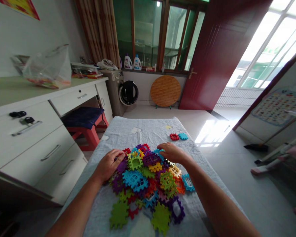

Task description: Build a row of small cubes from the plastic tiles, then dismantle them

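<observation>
- Resting at the heap's left edge, the left hand [110,165] has loosely bent fingers; whether it grips a piece cannot be told.
- Right hand [172,153] curls over the heap's far right side; fingertips are hidden, so its grip cannot be told.
- Toothed plastic pieces [134,179] lie heaped and overlapping on a pale cloth [150,126]; a red piece [174,137] and a light blue piece [183,136] lie apart beyond.
- Risk: upper pieces appear loosely stacked; a sideways push could start a slide.
- Risk: teeth could snag, so lifting one piece might drag its neighbours.
- Risk: rucked cloth could shift the heap.
</observation>
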A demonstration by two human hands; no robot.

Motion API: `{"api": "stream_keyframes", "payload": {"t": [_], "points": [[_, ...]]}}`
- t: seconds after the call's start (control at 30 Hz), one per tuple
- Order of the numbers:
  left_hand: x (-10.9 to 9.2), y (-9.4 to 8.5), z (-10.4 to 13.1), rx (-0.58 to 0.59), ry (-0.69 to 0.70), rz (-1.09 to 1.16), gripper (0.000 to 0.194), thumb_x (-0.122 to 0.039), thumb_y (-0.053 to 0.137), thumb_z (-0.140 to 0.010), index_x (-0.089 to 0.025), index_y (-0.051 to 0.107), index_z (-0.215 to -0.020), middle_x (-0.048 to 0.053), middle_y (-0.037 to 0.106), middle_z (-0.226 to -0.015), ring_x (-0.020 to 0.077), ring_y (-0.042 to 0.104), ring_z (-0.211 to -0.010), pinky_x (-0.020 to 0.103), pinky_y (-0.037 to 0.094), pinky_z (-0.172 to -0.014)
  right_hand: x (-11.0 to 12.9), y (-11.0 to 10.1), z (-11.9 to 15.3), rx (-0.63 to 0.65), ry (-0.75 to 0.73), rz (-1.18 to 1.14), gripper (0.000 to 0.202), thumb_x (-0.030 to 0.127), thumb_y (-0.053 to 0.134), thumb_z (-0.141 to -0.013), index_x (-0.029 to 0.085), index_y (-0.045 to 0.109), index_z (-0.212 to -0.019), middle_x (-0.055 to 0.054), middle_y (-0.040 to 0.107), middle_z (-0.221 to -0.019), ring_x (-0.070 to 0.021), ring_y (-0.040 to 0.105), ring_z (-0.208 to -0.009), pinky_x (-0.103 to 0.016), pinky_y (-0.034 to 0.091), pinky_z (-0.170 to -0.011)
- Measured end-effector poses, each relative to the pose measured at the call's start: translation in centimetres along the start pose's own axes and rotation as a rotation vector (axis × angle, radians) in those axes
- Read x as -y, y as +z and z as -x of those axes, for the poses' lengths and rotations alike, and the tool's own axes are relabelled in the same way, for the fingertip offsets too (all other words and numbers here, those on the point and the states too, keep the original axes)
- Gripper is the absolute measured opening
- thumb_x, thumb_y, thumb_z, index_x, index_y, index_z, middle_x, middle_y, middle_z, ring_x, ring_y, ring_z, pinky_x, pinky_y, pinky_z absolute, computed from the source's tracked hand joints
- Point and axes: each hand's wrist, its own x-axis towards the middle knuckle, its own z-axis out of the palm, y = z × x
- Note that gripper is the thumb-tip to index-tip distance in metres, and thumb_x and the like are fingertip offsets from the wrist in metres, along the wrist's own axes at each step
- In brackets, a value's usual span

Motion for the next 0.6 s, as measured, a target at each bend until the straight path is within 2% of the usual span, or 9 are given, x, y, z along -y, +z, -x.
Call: {"api": "stream_keyframes", "payload": {"t": [0.17,0.27,0.33,0.43,0.53,0.6], "points": [[-0.5,0.0,0.1,0.034,0.005,0.016,0.037,-0.048,0.042,-0.091,-0.021,0.066,-0.096,0.006,0.068,-0.1,0.0212,0.062,-0.098,0.033,0.048,-0.089,1.5,0.7,1.3,-0.213,-0.009,-0.108,0.035,0.021,0.057,-0.081,0.018,0.061,-0.116,-0.01,0.062,-0.12,-0.0252,0.051,-0.111,-0.039,0.037,-0.095],[-0.5,0.1,0.0,0.02,-0.002,0.014,0.036,-0.048,0.043,-0.091,-0.021,0.066,-0.097,0.006,0.068,-0.101,0.0213,0.062,-0.098,0.034,0.048,-0.089,2.6,1.5,1.4,-0.2,-0.089,-0.158,0.042,0.027,0.064,-0.077,0.023,0.061,-0.118,-0.007,0.063,-0.119,-0.0257,0.049,-0.11,-0.041,0.034,-0.095],[-0.5,0.1,0.0,0.007,-0.001,0.015,0.035,-0.048,0.044,-0.09,-0.021,0.065,-0.097,0.006,0.068,-0.102,0.0214,0.061,-0.098,0.034,0.048,-0.089,3.3,2.1,1.1,-0.16,-0.157,-0.163,0.045,0.023,0.065,-0.074,0.027,0.061,-0.118,-0.004,0.064,-0.118,-0.0249,0.049,-0.109,-0.042,0.033,-0.096],[-0.6,0.0,0.0,-0.009,-0.001,0.009,0.035,-0.048,0.044,-0.09,-0.021,0.065,-0.097,0.007,0.068,-0.103,0.0217,0.061,-0.099,0.034,0.048,-0.089,3.9,2.8,0.7,-0.14,-0.208,-0.164,0.037,0.014,0.059,-0.076,0.029,0.066,-0.11,-0.001,0.067,-0.112,-0.0226,0.051,-0.106,-0.041,0.032,-0.096],[-0.6,0.0,0.1,-0.028,-0.006,0.007,0.034,-0.047,0.045,-0.09,-0.021,0.065,-0.097,0.007,0.068,-0.103,0.0215,0.061,-0.099,0.034,0.048,-0.09,3.7,2.8,0.5,-0.188,-0.226,-0.228,0.025,0.016,0.053,-0.084,0.028,0.069,-0.1,-0.002,0.068,-0.105,-0.0203,0.054,-0.103,-0.039,0.034,-0.095],[-0.6,0.0,0.1,-0.04,-0.003,0.008,0.034,-0.048,0.045,-0.089,-0.021,0.065,-0.096,0.007,0.068,-0.103,0.0216,0.061,-0.099,0.034,0.048,-0.09,2.9,2.6,0.6,-0.267,-0.179,-0.309,0.021,0.021,0.049,-0.088,0.025,0.069,-0.098,-0.004,0.066,-0.102,-0.0191,0.056,-0.099,-0.037,0.037,-0.092]]}}
